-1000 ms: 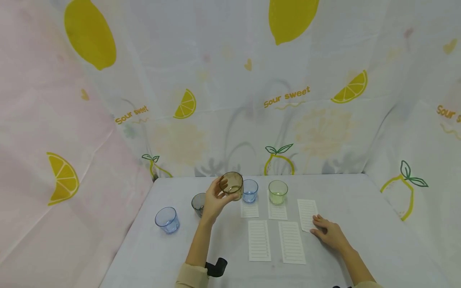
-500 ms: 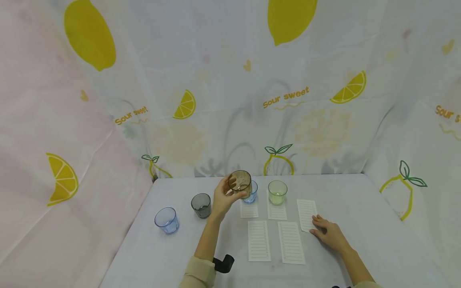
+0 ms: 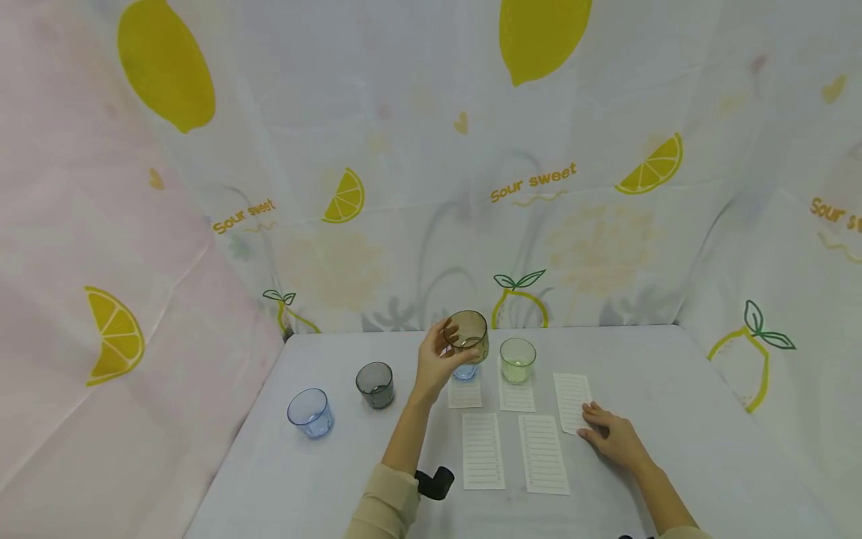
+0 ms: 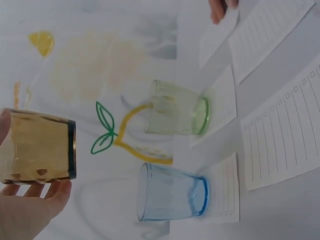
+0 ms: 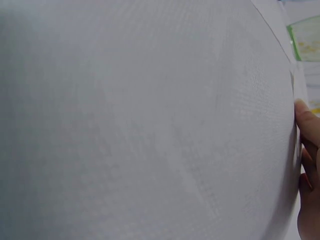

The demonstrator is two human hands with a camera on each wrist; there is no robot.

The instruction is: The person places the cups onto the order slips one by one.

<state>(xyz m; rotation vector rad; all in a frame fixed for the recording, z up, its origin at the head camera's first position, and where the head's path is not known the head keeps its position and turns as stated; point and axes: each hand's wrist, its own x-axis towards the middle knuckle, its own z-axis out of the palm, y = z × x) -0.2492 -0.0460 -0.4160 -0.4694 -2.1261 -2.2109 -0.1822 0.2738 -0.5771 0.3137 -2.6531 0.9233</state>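
My left hand [image 3: 434, 367] holds an amber glass [image 3: 466, 338] up above the table, fingers and thumb round its side. In the head view this glass partly hides a blue glass [image 4: 172, 192] standing on a lined paper card [image 3: 465, 394]. To its right a green glass [image 3: 517, 362] stands on another card [image 3: 517, 398]. My right hand [image 3: 616, 440] rests on the table, its fingertips touching the lower right edge of a third lined card [image 3: 572, 400]. Only part of the right hand shows at the right wrist view's edge.
Two more lined cards, a left one [image 3: 483, 451] and a right one [image 3: 544, 455], lie in the front row. A grey glass [image 3: 376, 385] and a second blue glass [image 3: 310, 413] stand at the table's left. A lemon-print cloth [image 3: 404, 254] hangs behind the white table [image 3: 673, 389].
My left hand has carried the amber glass rightward and slightly up, over the line of the blue glass. The grey glass now shows in full. The right hand stays put.
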